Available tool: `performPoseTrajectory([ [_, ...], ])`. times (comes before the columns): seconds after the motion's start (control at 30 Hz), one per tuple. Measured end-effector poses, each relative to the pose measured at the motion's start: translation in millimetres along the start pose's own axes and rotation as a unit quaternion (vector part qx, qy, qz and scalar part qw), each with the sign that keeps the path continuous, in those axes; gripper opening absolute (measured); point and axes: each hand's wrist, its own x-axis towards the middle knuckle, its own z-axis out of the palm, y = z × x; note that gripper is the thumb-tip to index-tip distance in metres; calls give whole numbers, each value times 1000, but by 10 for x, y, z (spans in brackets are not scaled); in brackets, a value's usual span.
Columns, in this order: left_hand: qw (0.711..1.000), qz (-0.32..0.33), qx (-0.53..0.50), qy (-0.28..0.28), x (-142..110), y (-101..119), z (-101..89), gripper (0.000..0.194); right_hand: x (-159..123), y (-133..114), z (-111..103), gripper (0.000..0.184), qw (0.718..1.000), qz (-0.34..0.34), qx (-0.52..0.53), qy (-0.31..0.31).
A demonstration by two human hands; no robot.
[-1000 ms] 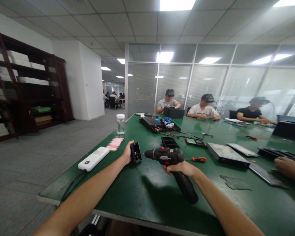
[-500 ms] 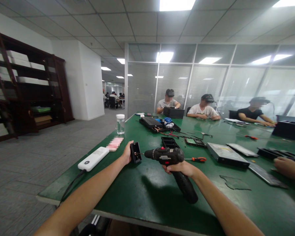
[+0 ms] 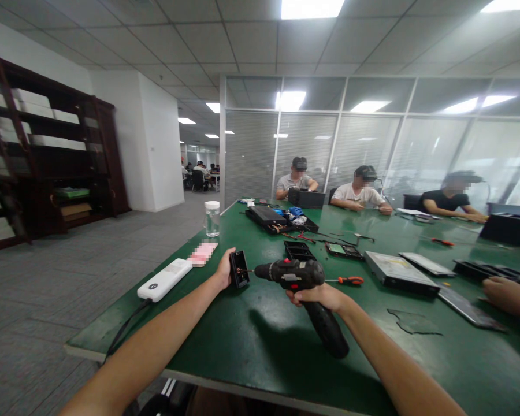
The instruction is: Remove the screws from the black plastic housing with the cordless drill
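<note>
Where bit meets case: the slim bit (image 3: pixel 251 271) is reaching into the open side of the small black case (image 3: pixel 242 282); whether its tip is seating on anything, I cannot tell.
Left hand (image 3: pixel 226 271): it is holding the case by its left side.
Right hand (image 3: pixel 318 295): it is closing round the power drill (image 3: pixel 295 274) where handle meets body; whether a finger is pressing the trigger, I cannot tell.
Green table (image 3: pixel 225 352): case and drill are occupying the space over its near part, mid-view; whether the case is resting on it, I cannot tell.
Steady drilling: good work here is probably depending on a firm left grip, the bit running straight into the case, light forward pressure and short trigger pulls, since a slanting bit is risking a slip towards the left fingers.
Drill's line: its body is lying nearly level across the view, the bit pointing left, the handle slanting down and rightward.
Case's line: its long axis is standing near upright, top leaning slightly left, open side facing the drill.
</note>
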Motion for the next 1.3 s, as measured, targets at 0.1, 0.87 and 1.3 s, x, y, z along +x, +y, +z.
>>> performPoseTrajectory([
  [0.1, 1000, 0, 5, -5, 14, -3, -14, 35, -2, 2, 0, 29, 1000, -1, -2, 0],
  [0.87, 1000, -3, 16, -8, 39, -7, -42, 36, 4, -13, 3, 26, 1000, -11, -1, -19],
  [1.3, 1000, -5, 12, -7, 22, -4, -31, 35, 5, 3, -1, 28, 1000, -3, -2, -2],
])
